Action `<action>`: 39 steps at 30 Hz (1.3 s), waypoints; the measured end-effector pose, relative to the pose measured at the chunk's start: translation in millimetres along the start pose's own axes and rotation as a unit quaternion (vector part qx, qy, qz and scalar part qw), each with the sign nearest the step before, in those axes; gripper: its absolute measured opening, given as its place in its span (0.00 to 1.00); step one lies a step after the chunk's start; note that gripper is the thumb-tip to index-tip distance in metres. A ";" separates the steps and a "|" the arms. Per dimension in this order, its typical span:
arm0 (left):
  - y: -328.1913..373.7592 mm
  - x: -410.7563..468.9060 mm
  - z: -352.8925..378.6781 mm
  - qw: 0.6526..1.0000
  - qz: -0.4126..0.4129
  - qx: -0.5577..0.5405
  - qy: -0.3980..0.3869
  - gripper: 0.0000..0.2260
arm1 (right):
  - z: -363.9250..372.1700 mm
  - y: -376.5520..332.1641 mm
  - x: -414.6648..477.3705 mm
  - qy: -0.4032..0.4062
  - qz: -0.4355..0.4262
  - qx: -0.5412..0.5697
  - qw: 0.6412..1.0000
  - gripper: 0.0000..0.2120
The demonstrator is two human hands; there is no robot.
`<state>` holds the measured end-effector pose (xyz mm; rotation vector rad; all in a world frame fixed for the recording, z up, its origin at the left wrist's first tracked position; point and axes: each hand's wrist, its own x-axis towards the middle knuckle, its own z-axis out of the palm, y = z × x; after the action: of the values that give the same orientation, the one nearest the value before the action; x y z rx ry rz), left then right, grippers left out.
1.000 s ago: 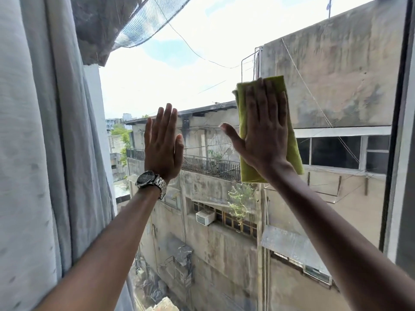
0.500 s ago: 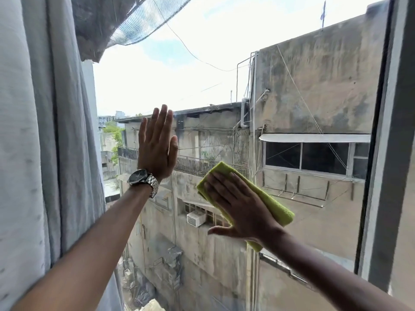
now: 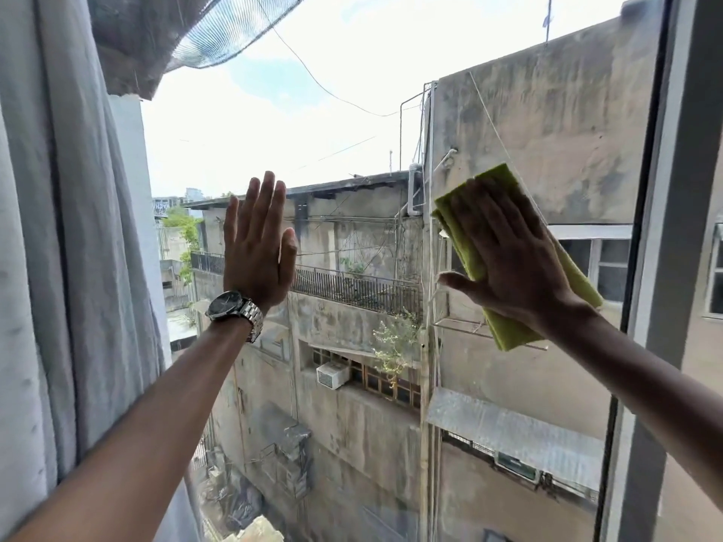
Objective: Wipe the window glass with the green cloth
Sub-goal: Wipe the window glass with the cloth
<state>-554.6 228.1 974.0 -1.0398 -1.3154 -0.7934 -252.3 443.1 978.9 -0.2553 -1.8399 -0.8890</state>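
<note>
Pressing the green cloth (image 3: pixel 508 330) flat on the window glass (image 3: pixel 352 131), near its right edge.
Right hand (image 3: pixel 512 264) spreads straight fingers over it; left hand (image 3: pixel 256 248) braces flat, empty. Even pressure, overlapping strokes look wise.

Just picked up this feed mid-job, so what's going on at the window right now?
A person is wiping the window glass. The right hand presses a folded green cloth flat against the pane, toward the right window frame. The left hand, wearing a wristwatch, rests open-palmed on the glass, nearer the grey curtain.
</note>
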 end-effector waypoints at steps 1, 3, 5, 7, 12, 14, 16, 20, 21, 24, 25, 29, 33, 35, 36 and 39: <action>-0.2 -0.1 0.3 1.000 0.001 0.002 0.001 0.27 | 0.3 -7.3 13.8 0.008 0.031 0.008 0.999 0.47; 0.2 -0.5 0.9 1.000 0.001 0.005 0.003 0.26 | 0.9 -27.2 40.3 0.016 0.088 0.026 0.996 0.48; 0.6 -0.1 2.0 1.000 0.004 0.004 0.007 0.26 | 1.8 -49.4 63.8 0.022 0.128 0.037 0.991 0.49; -0.2 -0.7 3.2 1.000 0.010 0.000 0.009 0.26 | 2.6 -71.9 81.6 0.027 0.145 0.055 0.988 0.49; -3.9 -1.1 0.3 1.000 0.017 -0.014 0.013 0.26 | 11.6 -135.4 73.3 -0.001 0.073 0.086 0.994 0.48; -3.8 -0.5 -0.3 1.000 0.017 -0.016 0.013 0.26 | 18.1 -156.7 42.7 -0.033 0.019 0.102 0.994 0.47; -4.0 -0.5 0.4 1.000 0.019 -0.015 0.019 0.26 | 23.6 -170.9 1.6 -0.062 -0.023 0.112 0.992 0.46; -4.3 -1.2 -0.8 1.000 0.021 -0.015 0.018 0.26 | 29.0 -163.3 -76.0 -0.105 -0.098 0.099 0.985 0.44; -3.3 -1.8 -2.0 1.000 0.020 -0.014 0.015 0.26 | 28.3 -153.1 -88.5 -0.109 -0.113 0.088 0.984 0.43; -1.3 -1.0 -4.5 1.000 0.016 -0.015 0.008 0.26 | 24.0 -113.0 -108.7 -0.099 -0.125 0.069 0.985 0.42; -0.8 -0.6 -4.9 1.000 0.015 -0.016 0.007 0.26 | 22.1 -98.1 -110.5 -0.090 -0.114 0.068 0.987 0.42; 1.2 -0.9 -5.2 1.000 0.012 -0.010 0.005 0.26 | 10.0 -39.9 -82.3 -0.027 -0.027 0.038 0.999 0.41; 3.5 -0.1 -5.3 1.000 0.005 -0.005 0.004 0.27 | -0.7 -23.3 -14.9 0.013 0.077 0.019 0.997 0.40; 4.9 0.5 -5.3 1.000 0.002 -0.004 0.008 0.26 | -2.5 -34.2 20.8 0.023 0.135 0.022 0.990 0.42; 5.8 0.5 -4.9 1.000 0.001 -0.006 0.010 0.26 | -2.7 -41.6 37.4 0.027 0.162 0.030 0.986 0.43; 5.6 -0.3 -4.0 1.000 0.000 -0.007 0.011 0.26 | -0.3 -72.9 78.4 0.037 0.198 0.060 0.978 0.46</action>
<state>-548.0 226.4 973.0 -1.0399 -1.2925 -0.8140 -326.8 374.5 1013.6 -0.4865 -1.6857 -0.5021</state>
